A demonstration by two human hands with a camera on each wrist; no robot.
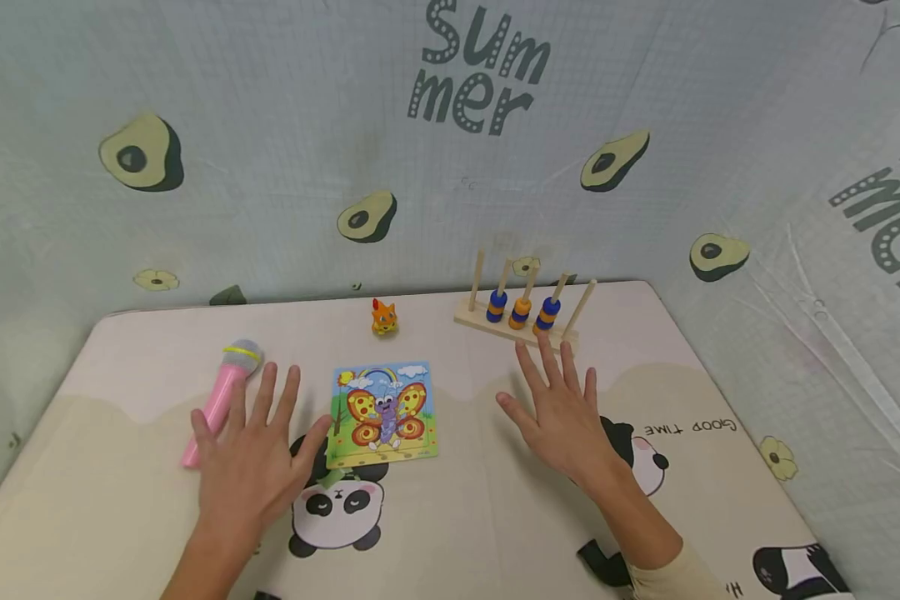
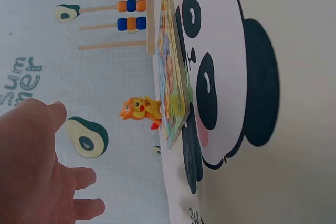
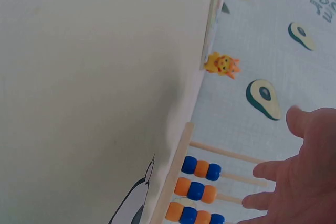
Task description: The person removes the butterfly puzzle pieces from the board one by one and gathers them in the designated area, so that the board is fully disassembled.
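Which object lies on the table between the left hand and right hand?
In the head view, the butterfly picture board lies between the left hand and the right hand, nearer the left; from board to right hand, the table is bare.

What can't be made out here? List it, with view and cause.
Head: part of the pink microphone, behind the left hand.
Right wrist: most of the pink microphone, cut off by the top edge; one end of the bead rack, by the bottom edge.
Left wrist: the butterfly board's picture, too slanted to read.
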